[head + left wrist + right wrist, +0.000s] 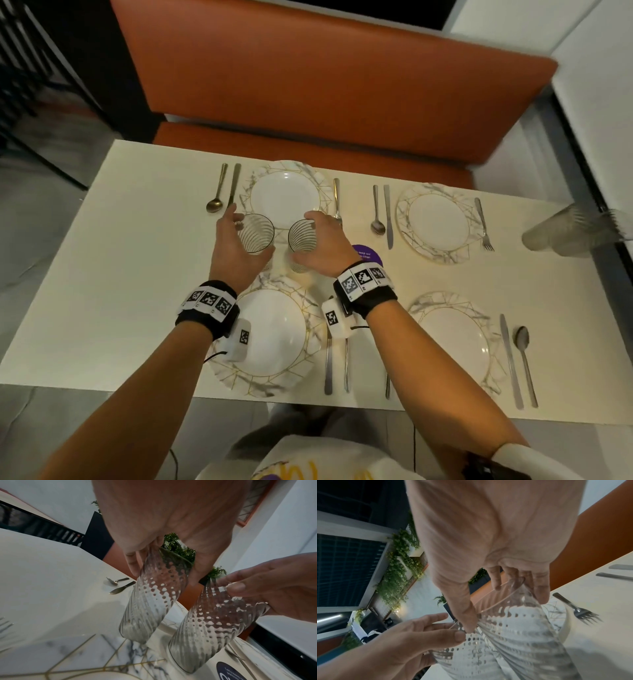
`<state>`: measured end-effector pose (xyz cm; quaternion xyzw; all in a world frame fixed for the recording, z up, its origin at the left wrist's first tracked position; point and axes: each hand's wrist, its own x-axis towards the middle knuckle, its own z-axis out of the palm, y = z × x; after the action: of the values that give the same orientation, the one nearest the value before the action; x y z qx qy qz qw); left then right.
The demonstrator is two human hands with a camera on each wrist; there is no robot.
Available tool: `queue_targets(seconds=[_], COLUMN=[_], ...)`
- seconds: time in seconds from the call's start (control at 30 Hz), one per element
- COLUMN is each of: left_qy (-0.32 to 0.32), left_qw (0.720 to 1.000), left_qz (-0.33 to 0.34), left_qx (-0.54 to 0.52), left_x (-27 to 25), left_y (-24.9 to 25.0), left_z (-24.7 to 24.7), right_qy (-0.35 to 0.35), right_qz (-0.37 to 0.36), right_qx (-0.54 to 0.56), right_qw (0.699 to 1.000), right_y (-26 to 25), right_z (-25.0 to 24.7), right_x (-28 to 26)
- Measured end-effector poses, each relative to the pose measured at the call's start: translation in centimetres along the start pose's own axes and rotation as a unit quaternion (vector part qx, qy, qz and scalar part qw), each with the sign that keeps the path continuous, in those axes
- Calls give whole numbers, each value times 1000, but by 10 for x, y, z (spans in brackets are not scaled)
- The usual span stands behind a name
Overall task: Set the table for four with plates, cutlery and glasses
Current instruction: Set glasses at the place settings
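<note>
Head view: the left hand [236, 246] grips one ribbed glass [256, 233] and the right hand [323, 243] grips another glass [302, 236], side by side over the table [120, 274] between the far-left plate [286, 193] and near-left plate [270, 335].

Left wrist view: fingers [132, 562] curl round the glass rim.

Right wrist view: thumb and fingers [541, 588] clasp the other rim.

Your right forearm [407, 346] hides part of the cutlery beside the near-left plate [274, 332]. At the table's right edge, a cluster of glasses [561, 233] is smeared by blur and cropped; you cannot count them from any view.
</note>
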<state>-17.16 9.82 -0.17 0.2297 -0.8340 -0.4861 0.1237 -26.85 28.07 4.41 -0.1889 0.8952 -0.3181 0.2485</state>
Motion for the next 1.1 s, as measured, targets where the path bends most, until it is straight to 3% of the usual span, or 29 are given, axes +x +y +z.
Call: queue_targets(seconds=[0.13,0.4,0.6,0.87,1.1], left_qy=[2,6,1,8,13], left_qw=[1000,994,990,991,991], left_qz=[-7,-98,-113,-126,-127], left_qx=[-14,-51,-82,-48,-29], left_x=[2,0,7,29,34], left_y=[-6,-27,-36,-43,-49], left_z=[3,15,9,-7,-14], right_qy=[16,40,45,67,29], right_qz=[13,25,29,40,21], right_qx=[-6,-54,-28,-15,-41], right_qw=[1000,997,998,997,999], right_y=[2,-5,15,42,33], right_z=[3,10,5,-5,0], right_x=[-1,1,-6,-22,-27])
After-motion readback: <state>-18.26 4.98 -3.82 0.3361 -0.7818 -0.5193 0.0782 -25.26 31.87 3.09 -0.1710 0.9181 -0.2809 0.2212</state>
